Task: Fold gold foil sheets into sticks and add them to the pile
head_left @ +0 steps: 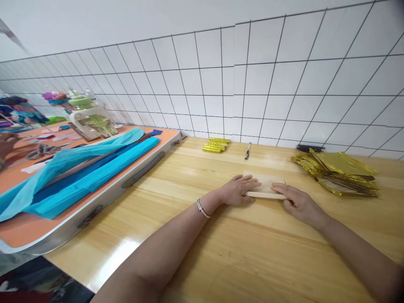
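Observation:
A pale tan sheet of paper [267, 182] lies on the wooden table, its near edge rolled or folded into a narrow strip [267, 195]. At the strip's left end is my left hand [238, 189], fingers stretched over the paper and thumb on the near side. My right hand [298, 203] grips the right end, fingers on top and thumb tucked below. Beyond them lie several small gold foil rolls [216, 145] and a pen [248, 151]. To the right sits a loose stack of gold foil sheets [344, 168].
An orange-topped table [126, 162] with a raised edge adjoins at left, bearing turquoise paper [104, 168], scissors [41, 151] and a green-lidded bottle [82, 103]. Another person's hand [8, 143] shows at the far left. A black object [311, 148] lies by the gridded white wall [214, 84].

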{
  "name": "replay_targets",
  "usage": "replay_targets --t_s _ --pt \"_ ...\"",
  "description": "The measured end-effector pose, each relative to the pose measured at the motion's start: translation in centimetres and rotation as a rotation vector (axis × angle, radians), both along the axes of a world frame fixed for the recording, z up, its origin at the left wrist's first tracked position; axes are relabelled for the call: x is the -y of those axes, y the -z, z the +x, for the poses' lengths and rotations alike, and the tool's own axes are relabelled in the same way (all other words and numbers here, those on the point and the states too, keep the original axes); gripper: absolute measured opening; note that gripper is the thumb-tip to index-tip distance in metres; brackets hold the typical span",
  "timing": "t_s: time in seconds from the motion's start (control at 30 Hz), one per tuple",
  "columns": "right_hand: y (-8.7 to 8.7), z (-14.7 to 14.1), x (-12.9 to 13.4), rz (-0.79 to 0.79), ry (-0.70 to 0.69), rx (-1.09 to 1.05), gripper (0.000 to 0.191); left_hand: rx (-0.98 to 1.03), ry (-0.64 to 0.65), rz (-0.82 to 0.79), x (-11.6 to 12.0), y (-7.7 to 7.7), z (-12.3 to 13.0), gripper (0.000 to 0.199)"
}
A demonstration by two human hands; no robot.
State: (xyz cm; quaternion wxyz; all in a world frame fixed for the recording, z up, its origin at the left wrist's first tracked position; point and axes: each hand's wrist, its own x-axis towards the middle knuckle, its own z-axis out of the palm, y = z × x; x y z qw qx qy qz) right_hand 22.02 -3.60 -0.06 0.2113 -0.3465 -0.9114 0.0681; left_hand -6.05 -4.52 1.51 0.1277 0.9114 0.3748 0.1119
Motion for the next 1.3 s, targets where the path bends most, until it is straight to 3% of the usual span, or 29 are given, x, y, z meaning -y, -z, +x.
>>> replay_targets --t_s 0.2,0.37,0.57,0.7,0.83,1.07,1.3 --pt "-0.2 -0.2 0.0 -0.197 0.064 -0.196 0.029 0.236 0.075 -0.199 -0.9 -0.4 -1.5 0.059" --pt "-0.9 -0.4 0.2 -0.385 0.187 -0.293 0.032 0.34 -0.029 -0.358 -0.9 -0.7 -2.0 0.041" --pt "-1.6 -1.2 0.9 -0.417 0.222 -0.32 0.033 0.365 -0.111 -0.49 0.0 -2.0 -1.6 0.042" --pt "-2.2 -1.8 1.4 -0.386 0.206 -0.319 0.033 0.239 -0.297 -0.381 0.1 -2.8 -1.0 0.038" --pt "-2.1 -1.9 1.6 -0.361 0.225 -0.335 0.031 0.217 -0.398 -0.278 0.0 -2.6 -0.5 0.03" --pt "-1.4 -1.8 1.5 -0.453 0.269 -0.327 0.03 0.196 -0.457 -0.149 -0.1 -2.0 -0.5 0.023" --pt "-1.0 -2.0 0.8 -0.564 0.275 -0.323 0.033 0.198 -0.455 -0.094 -0.4 -0.2 -0.4 0.024"
